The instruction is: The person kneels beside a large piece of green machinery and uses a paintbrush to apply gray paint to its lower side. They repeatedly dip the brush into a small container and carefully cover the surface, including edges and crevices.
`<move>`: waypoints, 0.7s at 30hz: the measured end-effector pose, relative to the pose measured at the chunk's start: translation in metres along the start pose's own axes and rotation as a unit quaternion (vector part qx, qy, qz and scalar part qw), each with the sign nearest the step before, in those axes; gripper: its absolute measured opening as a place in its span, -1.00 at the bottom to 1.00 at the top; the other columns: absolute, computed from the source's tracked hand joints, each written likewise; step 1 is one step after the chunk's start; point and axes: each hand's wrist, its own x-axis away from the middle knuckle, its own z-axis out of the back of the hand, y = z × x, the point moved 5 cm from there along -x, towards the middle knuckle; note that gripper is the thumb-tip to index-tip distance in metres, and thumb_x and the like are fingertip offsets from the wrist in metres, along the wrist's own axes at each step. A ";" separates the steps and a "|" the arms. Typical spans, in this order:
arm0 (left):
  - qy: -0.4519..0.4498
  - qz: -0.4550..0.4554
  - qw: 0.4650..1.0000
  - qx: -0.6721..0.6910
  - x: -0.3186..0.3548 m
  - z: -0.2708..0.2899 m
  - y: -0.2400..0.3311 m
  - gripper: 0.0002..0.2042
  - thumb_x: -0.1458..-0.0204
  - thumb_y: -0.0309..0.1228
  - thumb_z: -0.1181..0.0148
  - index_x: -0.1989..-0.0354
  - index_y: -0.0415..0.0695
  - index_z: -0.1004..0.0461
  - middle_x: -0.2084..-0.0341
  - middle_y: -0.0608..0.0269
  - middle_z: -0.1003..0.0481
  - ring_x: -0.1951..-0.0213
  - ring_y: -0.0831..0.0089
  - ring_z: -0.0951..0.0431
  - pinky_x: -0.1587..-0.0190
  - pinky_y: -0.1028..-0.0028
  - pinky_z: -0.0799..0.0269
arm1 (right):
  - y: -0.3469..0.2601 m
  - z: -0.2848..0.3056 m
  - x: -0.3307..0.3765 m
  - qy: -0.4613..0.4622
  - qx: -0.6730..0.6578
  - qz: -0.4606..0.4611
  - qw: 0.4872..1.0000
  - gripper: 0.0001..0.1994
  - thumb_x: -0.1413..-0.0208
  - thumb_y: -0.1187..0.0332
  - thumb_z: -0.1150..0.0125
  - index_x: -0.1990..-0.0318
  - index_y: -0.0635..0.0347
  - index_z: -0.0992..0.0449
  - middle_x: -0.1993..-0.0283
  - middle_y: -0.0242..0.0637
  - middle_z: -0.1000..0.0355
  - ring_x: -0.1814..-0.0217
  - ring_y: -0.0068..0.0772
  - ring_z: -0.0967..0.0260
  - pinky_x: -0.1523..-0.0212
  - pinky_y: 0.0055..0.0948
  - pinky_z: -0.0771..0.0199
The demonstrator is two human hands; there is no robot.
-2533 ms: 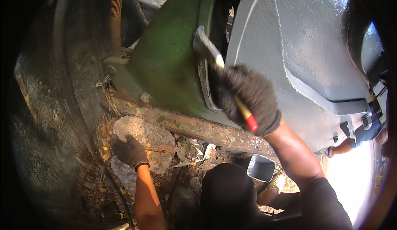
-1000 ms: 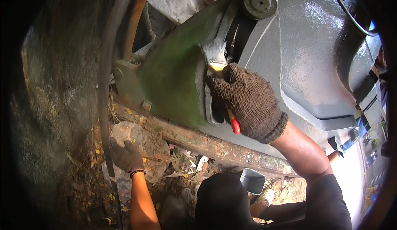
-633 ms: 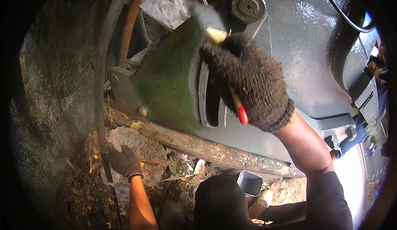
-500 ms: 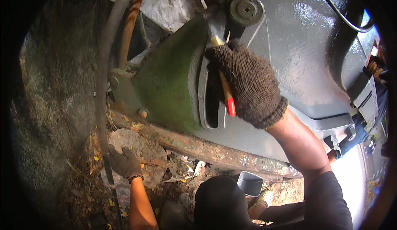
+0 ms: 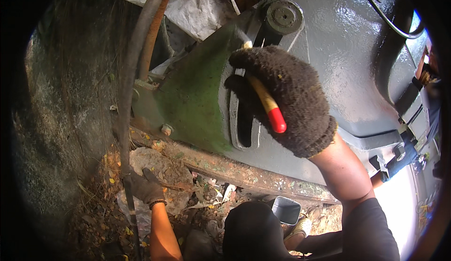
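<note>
My right hand (image 5: 286, 96), in a dark knitted glove, is shut on a paintbrush (image 5: 265, 103) with a yellow handle and a red end. Its bristles are hidden behind the glove, up against the boundary between the green part (image 5: 192, 101) and the wet grey part (image 5: 338, 54) of a big metal machine body. My left hand (image 5: 143, 186), also gloved, rests low on a pale stone (image 5: 157, 165) on the ground, fingers spread, holding nothing.
A rusty bar (image 5: 235, 172) runs under the machine. A dark hose (image 5: 129, 101) hangs at the left beside a mossy wall (image 5: 61, 120). A small grey paint can (image 5: 285, 209) stands by my knee (image 5: 253, 233). Dry leaves and litter cover the ground.
My right hand has gone up along the slot with the brush and turned, so the red handle end now points down and right. The view has tilted upward. The left hand stayed on the stone.
</note>
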 end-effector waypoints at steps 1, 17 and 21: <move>-0.010 0.008 1.000 0.004 0.000 0.002 0.002 -0.34 -0.30 -0.17 -0.12 -0.46 -0.37 -0.24 -0.37 -0.36 -0.33 -0.36 -0.21 -0.39 -0.38 0.00 -0.35 | 0.000 0.005 -0.002 -0.003 0.005 0.000 1.000 -0.62 -0.14 0.35 -0.42 -0.11 0.15 -0.57 0.09 -0.11 -0.61 0.09 0.02 -0.62 0.07 -0.13 -0.62; -0.006 0.003 1.000 0.009 -0.001 0.005 0.000 -0.38 -0.37 -0.07 0.02 -0.36 -0.42 -0.33 -0.35 -0.29 -0.37 -0.42 -0.17 -0.31 -0.51 0.00 -0.15 | -0.014 -0.030 -0.030 -0.208 0.071 0.007 0.976 -0.58 -0.15 0.39 -0.23 -0.17 0.30 -0.44 0.10 -0.02 -0.45 0.12 0.05 -0.52 0.14 0.01 -0.53; -0.003 -0.006 1.000 -0.004 0.001 0.005 -0.002 -0.36 -0.38 -0.05 0.06 -0.35 -0.44 -0.33 -0.33 -0.32 -0.37 -0.40 -0.21 -0.31 -0.50 -0.03 -0.14 | -0.035 -0.006 -0.046 -0.178 0.109 -0.014 0.978 -0.57 -0.12 0.38 -0.24 -0.15 0.31 -0.46 0.03 -0.01 -0.46 0.07 0.09 -0.51 0.07 0.08 -0.51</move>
